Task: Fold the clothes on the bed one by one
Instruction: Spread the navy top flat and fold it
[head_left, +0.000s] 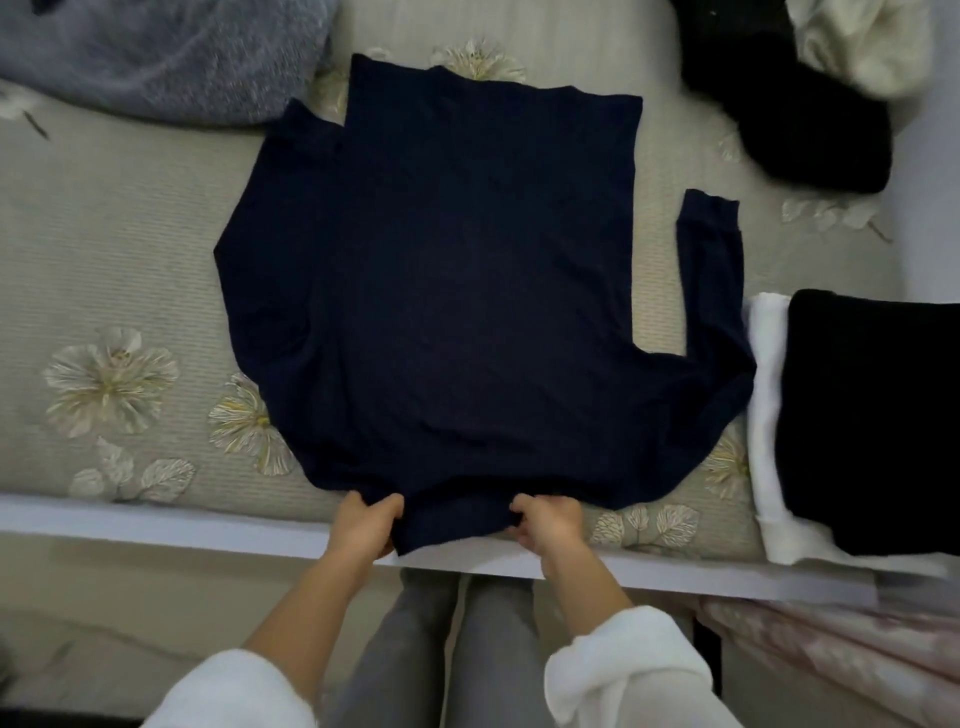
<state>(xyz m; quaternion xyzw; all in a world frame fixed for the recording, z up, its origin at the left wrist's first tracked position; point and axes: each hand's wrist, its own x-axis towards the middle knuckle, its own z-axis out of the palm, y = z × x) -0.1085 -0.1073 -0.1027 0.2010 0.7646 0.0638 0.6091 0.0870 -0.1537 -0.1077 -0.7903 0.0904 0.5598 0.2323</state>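
Observation:
A dark navy long-sleeved top (447, 291) lies spread flat on the bed (119, 249), its collar at the near edge. One sleeve is folded back up along its right side. My left hand (363, 525) grips the left side of the collar. My right hand (545, 522) pinches the right side of the collar. Both hands are at the bed's near edge.
A folded stack, black piece (878, 421) on a white one (769, 426), sits at the right. Unfolded black clothing (800, 119) and a cream garment (862, 47) lie at the back right. A grey fluffy item (161, 52) lies back left. The white bed frame (156, 519) runs along the front.

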